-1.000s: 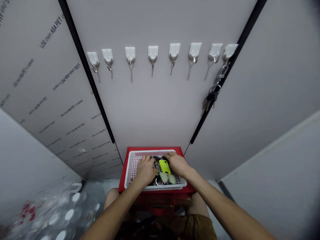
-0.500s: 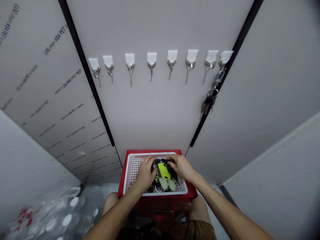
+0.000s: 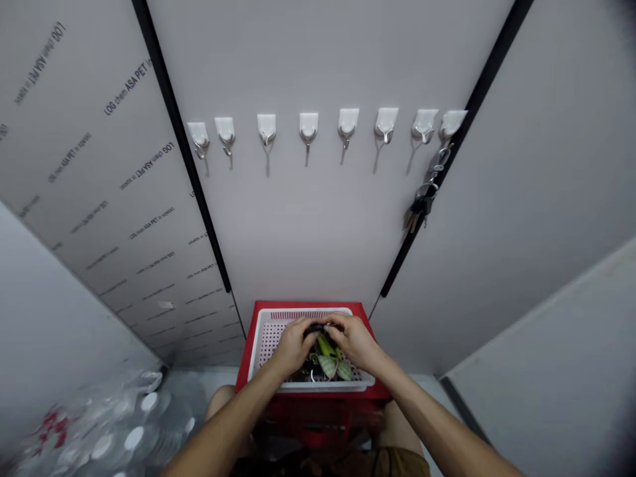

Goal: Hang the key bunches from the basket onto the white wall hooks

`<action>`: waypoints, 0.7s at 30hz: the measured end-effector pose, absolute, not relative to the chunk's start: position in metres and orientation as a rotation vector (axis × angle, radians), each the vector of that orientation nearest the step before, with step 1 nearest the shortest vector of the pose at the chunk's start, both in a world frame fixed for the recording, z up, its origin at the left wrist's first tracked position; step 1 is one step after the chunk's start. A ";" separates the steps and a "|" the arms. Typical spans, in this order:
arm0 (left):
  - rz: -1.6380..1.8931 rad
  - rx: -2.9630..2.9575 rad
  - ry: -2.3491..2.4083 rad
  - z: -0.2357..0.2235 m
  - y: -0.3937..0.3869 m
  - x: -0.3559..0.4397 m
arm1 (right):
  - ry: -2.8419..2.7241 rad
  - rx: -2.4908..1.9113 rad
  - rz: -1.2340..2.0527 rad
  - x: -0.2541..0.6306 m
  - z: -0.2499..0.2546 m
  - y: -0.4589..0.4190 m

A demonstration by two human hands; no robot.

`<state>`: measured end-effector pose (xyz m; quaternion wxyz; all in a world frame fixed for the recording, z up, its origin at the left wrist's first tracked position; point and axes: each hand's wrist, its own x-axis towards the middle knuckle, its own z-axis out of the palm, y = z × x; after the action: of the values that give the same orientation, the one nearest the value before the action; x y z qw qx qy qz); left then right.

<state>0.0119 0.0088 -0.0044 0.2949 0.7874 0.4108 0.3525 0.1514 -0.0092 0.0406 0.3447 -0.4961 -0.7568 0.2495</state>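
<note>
Both hands are together over a white plastic basket (image 3: pixel 254 351). Between them is a small dark item (image 3: pixel 315 328), possibly part of a key set; its exact kind cannot be made out. My left hand (image 3: pixel 294 344) curls its fingers and thumb around the item's left side. On the right side, my right hand (image 3: pixel 355 341) pinches it near a small shiny metal part. Just below the fingers lies a bright yellow-green fob-like piece (image 3: pixel 325 347), partly covered. A pale green checked bow (image 3: pixel 335 367) rests in front of it, among dark things and a ring.
The basket stands on a red stool (image 3: pixel 243 371) between my knees. A row of white adhesive hooks (image 3: pixel 309 126) runs along the wall panel. Keys (image 3: pixel 420 205) hang from the rightmost one. Plastic-wrapped bottles (image 3: pixel 134 430) stand on the floor at left.
My hands have moved closer together and now hold the dark item between them. The yellow-green piece is more covered than before. The camera view has shifted slightly.
</note>
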 end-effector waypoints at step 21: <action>1.278 1.176 1.175 -0.003 0.022 0.007 | -1.795 -1.581 0.679 0.166 0.032 -0.004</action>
<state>0.0069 0.0223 -0.0030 0.4990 0.4859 0.4856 0.5284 0.1659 -0.0041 0.0317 0.3217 -0.6022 -0.6834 0.2586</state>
